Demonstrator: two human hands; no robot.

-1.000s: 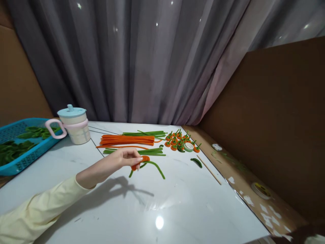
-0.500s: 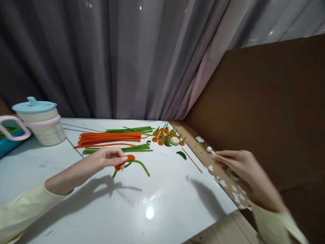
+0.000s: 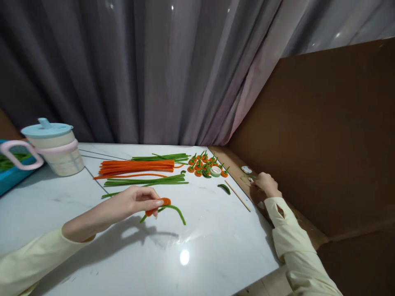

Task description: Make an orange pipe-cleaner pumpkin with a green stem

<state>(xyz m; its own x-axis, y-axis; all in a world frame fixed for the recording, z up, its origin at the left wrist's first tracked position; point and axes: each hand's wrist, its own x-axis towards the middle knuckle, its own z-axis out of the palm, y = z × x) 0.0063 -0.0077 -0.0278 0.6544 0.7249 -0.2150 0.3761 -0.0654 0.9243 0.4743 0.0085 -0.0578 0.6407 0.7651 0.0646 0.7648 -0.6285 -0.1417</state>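
One fuzzy orange coil (image 3: 166, 201) with bendy green stems (image 3: 178, 210) stays pinched in my left hand (image 3: 138, 200) over the glossy white table (image 3: 216, 234) — my right hand (image 3: 266, 183), grip unclear, has lowered to the brown ledge (image 3: 231, 158), leaving one-handed support.

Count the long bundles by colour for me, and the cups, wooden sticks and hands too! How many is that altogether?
Green bundles: 2
Orange bundle: 1
Cup: 1
Wooden stick: 1
Hands: 2, the left hand holding coiled orange material, and the right hand
Total: 7
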